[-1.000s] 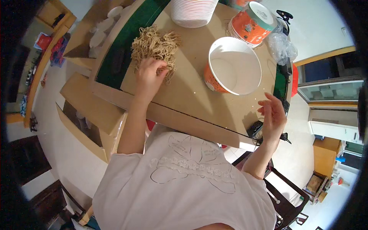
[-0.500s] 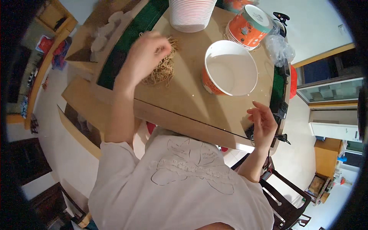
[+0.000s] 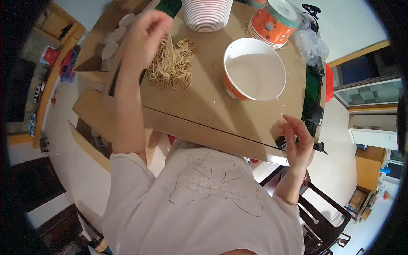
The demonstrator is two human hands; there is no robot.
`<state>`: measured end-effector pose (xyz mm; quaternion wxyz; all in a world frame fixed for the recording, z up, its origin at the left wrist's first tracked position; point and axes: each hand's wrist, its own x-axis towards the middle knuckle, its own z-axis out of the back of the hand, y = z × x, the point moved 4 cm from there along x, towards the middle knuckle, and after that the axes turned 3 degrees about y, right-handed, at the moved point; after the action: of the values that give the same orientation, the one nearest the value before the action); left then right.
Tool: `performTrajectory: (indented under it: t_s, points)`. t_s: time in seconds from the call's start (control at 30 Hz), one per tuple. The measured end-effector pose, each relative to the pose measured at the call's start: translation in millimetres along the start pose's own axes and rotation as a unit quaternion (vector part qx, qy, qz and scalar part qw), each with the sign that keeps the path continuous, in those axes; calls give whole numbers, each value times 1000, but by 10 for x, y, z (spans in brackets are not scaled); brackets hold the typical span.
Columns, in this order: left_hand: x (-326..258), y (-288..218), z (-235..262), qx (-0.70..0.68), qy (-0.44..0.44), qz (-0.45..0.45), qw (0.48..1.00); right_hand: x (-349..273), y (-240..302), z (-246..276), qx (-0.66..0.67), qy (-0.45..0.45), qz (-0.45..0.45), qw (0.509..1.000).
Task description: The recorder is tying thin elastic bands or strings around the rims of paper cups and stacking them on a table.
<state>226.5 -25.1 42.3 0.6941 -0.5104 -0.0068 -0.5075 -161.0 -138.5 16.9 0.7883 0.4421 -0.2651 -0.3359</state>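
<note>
My left hand [image 3: 142,36] is raised above the left side of the cardboard-covered table [image 3: 204,114], its fingers pinched on a few strands of dry yellow noodles. The strands hang down to a loose pile of noodles [image 3: 172,63] lying on the cardboard. An orange paper bowl [image 3: 254,70] with a white inside stands to the right of the pile, with nothing visible in it. My right hand [image 3: 297,142] hovers at the table's near right corner, fingers loosely curled and apart, holding nothing.
A stack of white paper bowls [image 3: 207,15] stands at the far edge, with a stack of orange lidded bowls [image 3: 276,23] and a clear plastic bag [image 3: 312,42] to its right. An open cardboard box [image 3: 102,46] sits at the left. A dark chair [image 3: 318,212] is at the lower right.
My left hand rose from pressing on the noodle pile, lifting a few strands up with it. My right hand drifted slightly toward the table corner.
</note>
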Motion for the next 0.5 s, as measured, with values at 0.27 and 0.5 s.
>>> performTrajectory:
  t_s: [0.27,0.5]
  points:
    - [327,-590,270,-221,-74,77,969,-97,-137,-324,17,90,7,996]
    - [346,-890,178,-152,4,61,986,339,574,-694,104,113,141,978]
